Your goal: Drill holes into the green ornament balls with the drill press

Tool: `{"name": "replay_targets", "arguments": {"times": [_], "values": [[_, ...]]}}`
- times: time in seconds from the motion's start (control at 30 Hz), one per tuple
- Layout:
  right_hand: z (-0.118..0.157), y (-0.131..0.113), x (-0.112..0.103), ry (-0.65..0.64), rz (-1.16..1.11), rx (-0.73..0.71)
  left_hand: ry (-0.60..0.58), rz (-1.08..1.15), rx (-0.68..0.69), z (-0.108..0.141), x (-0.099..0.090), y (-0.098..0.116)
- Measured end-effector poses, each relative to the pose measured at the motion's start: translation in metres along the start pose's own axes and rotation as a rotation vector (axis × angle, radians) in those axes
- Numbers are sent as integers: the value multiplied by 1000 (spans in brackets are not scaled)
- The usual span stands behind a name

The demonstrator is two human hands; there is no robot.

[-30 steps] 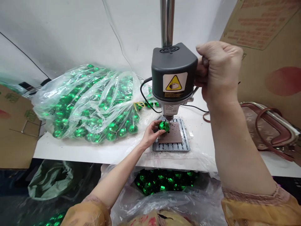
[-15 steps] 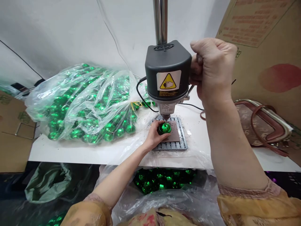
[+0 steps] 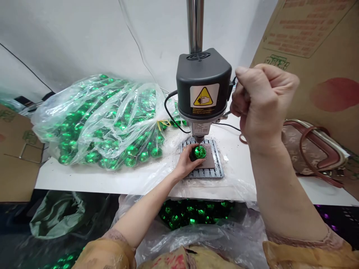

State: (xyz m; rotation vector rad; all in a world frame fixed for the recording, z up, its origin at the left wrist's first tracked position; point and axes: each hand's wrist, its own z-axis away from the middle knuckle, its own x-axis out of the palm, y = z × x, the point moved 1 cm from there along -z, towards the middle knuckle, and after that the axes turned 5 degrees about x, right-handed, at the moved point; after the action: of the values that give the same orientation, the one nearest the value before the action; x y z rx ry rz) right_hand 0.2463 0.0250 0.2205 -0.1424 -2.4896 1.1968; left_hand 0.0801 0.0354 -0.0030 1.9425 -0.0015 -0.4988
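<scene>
My left hand (image 3: 187, 161) curls its thumb and fingers around a shiny green mirror ball (image 3: 200, 152), pressing it on a brown pad (image 3: 209, 161). Under the ball and pad lies the slotted metal base (image 3: 218, 172) of a small bench drill press (image 3: 204, 84). The chuck (image 3: 199, 138) is directly above the ball; whether the bit touches it I cannot tell. My right hand (image 3: 265, 99) is closed in a fist at the right of the black drill head, around the press's feed lever, which is mostly hidden by the fingers.
A tied clear bag (image 3: 103, 123) full of green balls fills the table's left. An open bag of more green balls (image 3: 193, 215) sits below the front edge. Right are a handbag (image 3: 308, 149) and a carton (image 3: 314, 67). Dark shavings dot the table around the base.
My right hand has shifted right and down relative to the drill head. Less of the bit shows above the ball. My left hand keeps its hold, and the view has shifted slightly.
</scene>
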Motion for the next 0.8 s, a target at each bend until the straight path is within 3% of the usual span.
{"name": "replay_targets", "arguments": {"times": [0.8], "values": [[-2, 6, -1, 17, -22, -49, -6, 67, -19, 1, 0, -2]]}}
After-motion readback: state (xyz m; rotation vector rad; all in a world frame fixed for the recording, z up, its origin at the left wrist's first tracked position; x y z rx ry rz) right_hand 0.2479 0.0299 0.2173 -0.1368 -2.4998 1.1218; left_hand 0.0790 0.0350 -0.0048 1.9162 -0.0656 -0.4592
